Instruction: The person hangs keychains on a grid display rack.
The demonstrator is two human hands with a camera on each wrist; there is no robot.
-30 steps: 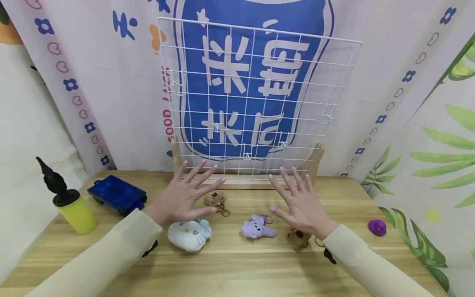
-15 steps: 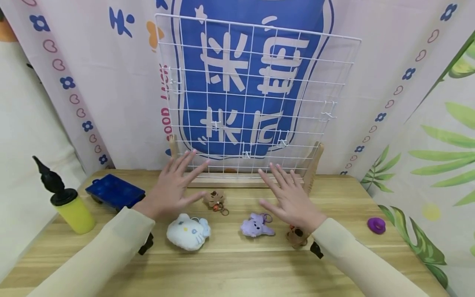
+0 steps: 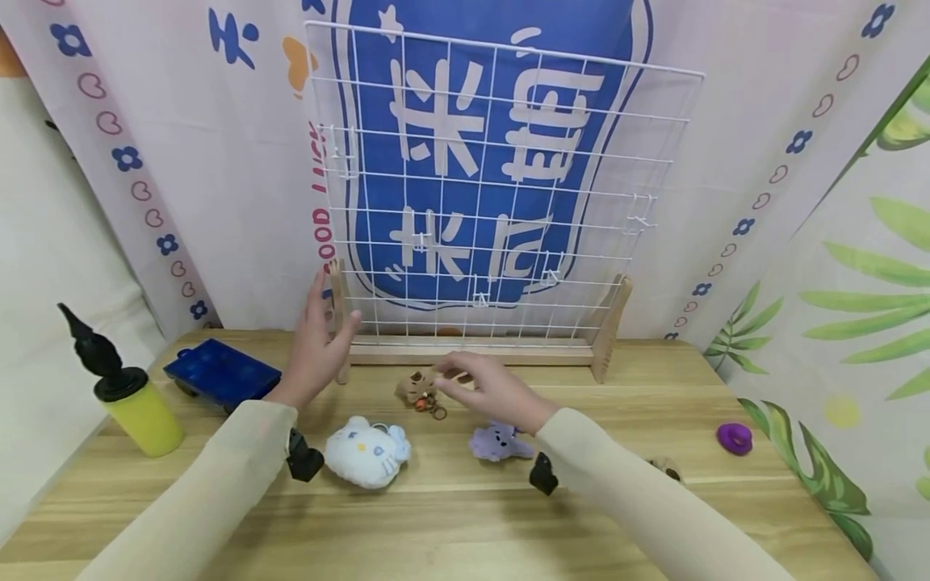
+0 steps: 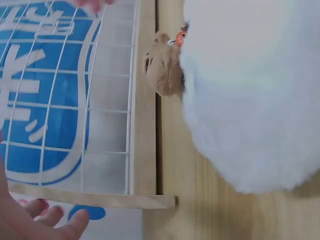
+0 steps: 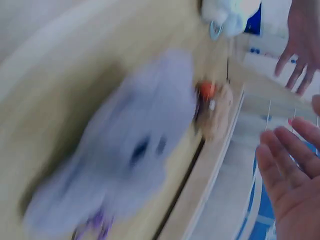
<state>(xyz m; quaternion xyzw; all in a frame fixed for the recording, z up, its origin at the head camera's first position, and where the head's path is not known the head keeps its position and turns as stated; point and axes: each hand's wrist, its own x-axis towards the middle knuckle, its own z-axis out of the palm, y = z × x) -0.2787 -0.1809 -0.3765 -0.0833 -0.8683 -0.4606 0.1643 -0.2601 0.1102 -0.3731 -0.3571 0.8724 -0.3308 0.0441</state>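
Note:
My left hand is raised at the left wooden post of a white wire grid stand, thumb spread to one side, fingers pointing up. Nothing is in it. My right hand hovers beside a brown plush keychain with loosely bent fingers, also holding nothing; in the right wrist view its fingers look extended. A lilac plush keychain lies below the right wrist, partly covered by it. A white cat-face plush with a blue bow lies right of the left wrist.
Several small white hooks hang on the grid. At left stand a yellow pump with a black top and a dark blue cart. Another brown plush shows behind the right sleeve; a purple hat-shaped piece lies far right.
Both hands were spread wide before the grid. My left hand has turned and moved left to the post; my right hand has swung left toward the brown plush, its fingers bending.

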